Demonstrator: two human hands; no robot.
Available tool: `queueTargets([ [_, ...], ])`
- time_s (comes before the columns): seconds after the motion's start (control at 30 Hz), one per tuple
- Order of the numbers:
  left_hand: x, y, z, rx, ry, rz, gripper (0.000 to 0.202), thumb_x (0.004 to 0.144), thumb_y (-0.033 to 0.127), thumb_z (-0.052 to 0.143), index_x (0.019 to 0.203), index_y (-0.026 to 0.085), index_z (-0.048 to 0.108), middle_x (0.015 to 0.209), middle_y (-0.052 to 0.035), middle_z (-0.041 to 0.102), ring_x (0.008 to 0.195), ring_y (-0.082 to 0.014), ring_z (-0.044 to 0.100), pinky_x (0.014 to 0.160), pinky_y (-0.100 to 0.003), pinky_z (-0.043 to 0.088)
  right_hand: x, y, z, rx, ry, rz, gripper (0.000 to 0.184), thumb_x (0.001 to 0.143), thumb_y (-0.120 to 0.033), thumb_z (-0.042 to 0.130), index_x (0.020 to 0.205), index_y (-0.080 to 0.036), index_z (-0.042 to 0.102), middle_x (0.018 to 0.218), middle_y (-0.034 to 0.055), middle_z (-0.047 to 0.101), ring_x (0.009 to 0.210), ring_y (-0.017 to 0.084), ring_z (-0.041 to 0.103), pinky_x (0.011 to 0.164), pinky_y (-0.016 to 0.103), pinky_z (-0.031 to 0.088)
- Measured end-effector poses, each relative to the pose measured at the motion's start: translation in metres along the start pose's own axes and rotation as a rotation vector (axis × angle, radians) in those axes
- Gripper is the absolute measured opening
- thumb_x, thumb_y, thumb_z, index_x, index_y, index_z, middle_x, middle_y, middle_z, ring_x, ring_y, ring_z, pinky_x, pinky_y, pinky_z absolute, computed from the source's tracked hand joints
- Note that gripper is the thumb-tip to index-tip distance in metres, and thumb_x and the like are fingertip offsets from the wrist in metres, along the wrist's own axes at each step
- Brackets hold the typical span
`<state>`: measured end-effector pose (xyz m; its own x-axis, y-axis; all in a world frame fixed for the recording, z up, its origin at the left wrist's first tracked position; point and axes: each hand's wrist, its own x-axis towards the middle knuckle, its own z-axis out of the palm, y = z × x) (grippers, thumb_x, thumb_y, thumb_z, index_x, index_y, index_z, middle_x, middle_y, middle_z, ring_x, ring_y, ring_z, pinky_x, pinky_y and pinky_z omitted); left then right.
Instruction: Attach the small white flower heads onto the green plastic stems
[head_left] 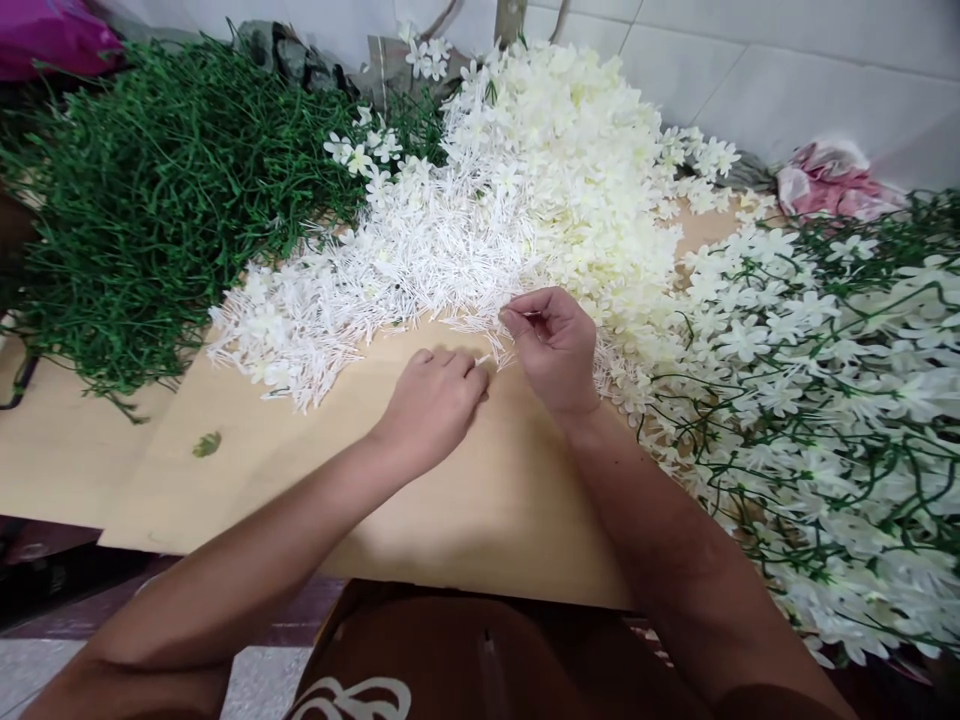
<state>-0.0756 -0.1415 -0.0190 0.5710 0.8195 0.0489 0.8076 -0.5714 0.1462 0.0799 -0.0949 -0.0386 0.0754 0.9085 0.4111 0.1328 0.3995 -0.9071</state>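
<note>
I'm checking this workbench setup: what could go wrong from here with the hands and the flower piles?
The left hand and right hand pinch tiny white pieces at the edge of the loose white pile; a brush of a wrist could scatter it. The finished green-and-white sprays overhang the board edge and might slide off.

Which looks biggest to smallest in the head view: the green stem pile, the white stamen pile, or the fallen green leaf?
1. Green stem pile
2. White stamen pile
3. Fallen green leaf
</note>
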Motion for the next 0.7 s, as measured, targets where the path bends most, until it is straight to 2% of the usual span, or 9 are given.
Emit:
queueTargets([
  [0.1,0.006,-0.007,0.003,-0.030,-0.003,-0.053,0.018,0.091,0.019,0.049,0.087,0.016,0.066,0.087,-0.0114,0.070,0.087,-0.0287,0.063,0.070,-0.039,0.037,0.001,0.001,-0.001,0.019,0.009,0.066,0.007,0.078,-0.024,0.066,0.078,-0.022,0.059,0.071,-0.0032,0.063,0.064,0.010,0.057,0.062,0.027,0.051],
  [0.2,0.008,-0.010,-0.002,-0.048,-0.041,-0.105,0.021,0.093,0.034,0.053,0.091,0.016,0.064,0.090,-0.0102,0.070,0.085,-0.0274,0.063,0.071,-0.038,0.037,0.002,0.003,-0.002,0.039,0.004,0.097,0.007,0.078,-0.024,0.066,0.079,-0.021,0.059,0.072,-0.0033,0.063,0.063,0.010,0.056,0.061,0.027,0.050],
  [0.3,0.008,-0.007,-0.005,-0.041,-0.070,-0.085,0.033,0.093,0.046,0.053,0.096,0.015,0.063,0.095,-0.0108,0.069,0.087,-0.0273,0.063,0.072,-0.037,0.037,0.003,0.006,-0.001,0.065,0.008,0.104,0.008,0.078,-0.024,0.067,0.080,-0.021,0.059,0.072,-0.0035,0.062,0.062,0.009,0.056,0.061,0.026,0.050],
  [0.47,0.006,-0.001,-0.004,-0.068,-0.060,-0.039,0.036,0.099,0.038,0.039,0.093,0.015,0.066,0.093,-0.0103,0.067,0.087,-0.0264,0.061,0.071,-0.038,0.036,0.005,0.010,-0.002,0.095,0.019,0.134,0.014,0.077,-0.027,0.070,0.084,-0.021,0.061,0.070,-0.0044,0.060,0.060,0.007,0.055,0.061,0.025,0.051],
  [0.6,0.005,0.001,0.000,-0.056,-0.022,0.041,0.032,0.095,0.042,0.052,0.099,0.014,0.067,0.099,-0.0110,0.067,0.093,-0.0266,0.060,0.073,-0.036,0.037,0.007,0.013,-0.003,0.124,0.012,0.170,0.024,0.075,-0.035,0.074,0.091,-0.021,0.063,0.069,-0.0048,0.059,0.059,0.007,0.054,0.061,0.025,0.051],
  [0.7,0.009,0.002,0.004,-0.013,-0.006,0.075,0.017,0.094,0.026,0.055,0.098,0.016,0.068,0.095,-0.0084,0.070,0.094,-0.0259,0.060,0.072,-0.035,0.036,0.008,0.014,-0.004,0.145,0.033,0.211,0.027,0.071,-0.038,0.077,0.088,-0.021,0.065,0.067,-0.0051,0.059,0.058,0.007,0.053,0.059,0.025,0.050],
])
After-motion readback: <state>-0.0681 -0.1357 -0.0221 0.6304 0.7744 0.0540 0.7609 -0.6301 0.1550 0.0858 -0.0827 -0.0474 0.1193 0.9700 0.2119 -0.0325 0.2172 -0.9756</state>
